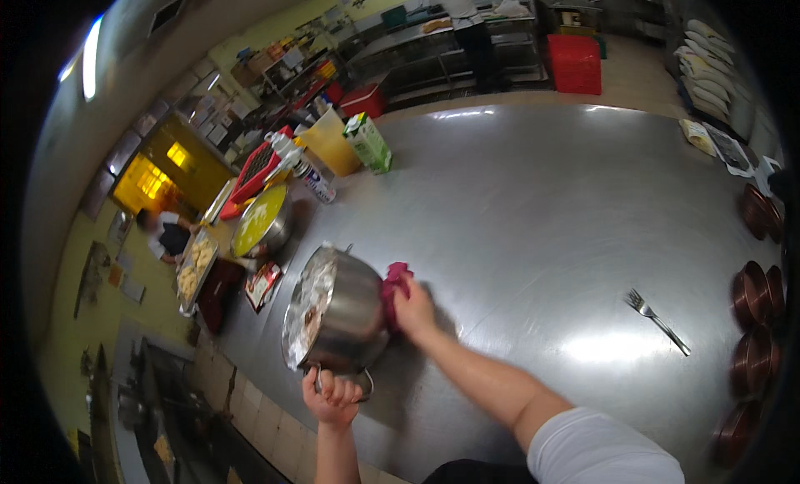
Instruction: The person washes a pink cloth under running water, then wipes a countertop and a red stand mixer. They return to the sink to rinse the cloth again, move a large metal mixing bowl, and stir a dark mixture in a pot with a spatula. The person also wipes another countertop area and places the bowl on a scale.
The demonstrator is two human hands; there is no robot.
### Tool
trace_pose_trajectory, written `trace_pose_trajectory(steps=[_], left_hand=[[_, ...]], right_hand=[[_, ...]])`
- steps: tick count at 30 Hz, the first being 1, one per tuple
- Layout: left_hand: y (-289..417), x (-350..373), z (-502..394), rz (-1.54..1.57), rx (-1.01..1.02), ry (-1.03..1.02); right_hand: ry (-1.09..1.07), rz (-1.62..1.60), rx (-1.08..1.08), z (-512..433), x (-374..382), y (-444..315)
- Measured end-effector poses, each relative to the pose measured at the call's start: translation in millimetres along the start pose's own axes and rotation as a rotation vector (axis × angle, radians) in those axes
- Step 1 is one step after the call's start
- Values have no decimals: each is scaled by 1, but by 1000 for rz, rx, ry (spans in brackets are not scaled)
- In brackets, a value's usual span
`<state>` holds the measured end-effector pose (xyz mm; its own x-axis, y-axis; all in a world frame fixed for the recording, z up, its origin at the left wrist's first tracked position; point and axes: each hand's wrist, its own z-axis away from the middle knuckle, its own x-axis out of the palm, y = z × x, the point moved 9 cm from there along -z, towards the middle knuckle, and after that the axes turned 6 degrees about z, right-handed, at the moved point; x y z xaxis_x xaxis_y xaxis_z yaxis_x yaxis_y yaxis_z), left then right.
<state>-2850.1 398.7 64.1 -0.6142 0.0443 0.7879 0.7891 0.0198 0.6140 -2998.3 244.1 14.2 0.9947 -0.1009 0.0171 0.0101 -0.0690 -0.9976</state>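
A stainless steel pot (pixel 353 306) is tilted over the metal worktable, its mouth facing left. Its inside (pixel 312 302) looks shiny and pale, with a brown patch whose nature I cannot tell. My left hand (pixel 331 393) is closed around the pot's side handle (pixel 364 383), low on the near side. With my right hand (pixel 412 309) I hold a magenta cloth (pixel 394 293) against the pot's base. Left of the pot lies a red and white packet (pixel 263 286). Beyond that stands a steel bowl (pixel 279 227) of yellow-green contents.
A spray can (pixel 315 181), a yellowish plastic pitcher (pixel 331 140) and a green carton (pixel 369 143) stand at the far left of the worktable (pixel 500 234). A fork (pixel 657 321) and copper-coloured pans (pixel 750 296) are to the right. One person (pixel 169 234) handles a dough tray (pixel 197 268); another (pixel 469 27) stands behind.
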Motion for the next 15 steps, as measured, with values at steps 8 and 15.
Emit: trace_pose_trajectory(steps=[8, 15], left_hand=[[6, -15, -82, -344, -113, 228], [-43, 7, -152, -374, -172, 125]], right_hand=[[-850, 627, -647, 168, 71, 13], [-813, 827, -750, 208, 30, 10]])
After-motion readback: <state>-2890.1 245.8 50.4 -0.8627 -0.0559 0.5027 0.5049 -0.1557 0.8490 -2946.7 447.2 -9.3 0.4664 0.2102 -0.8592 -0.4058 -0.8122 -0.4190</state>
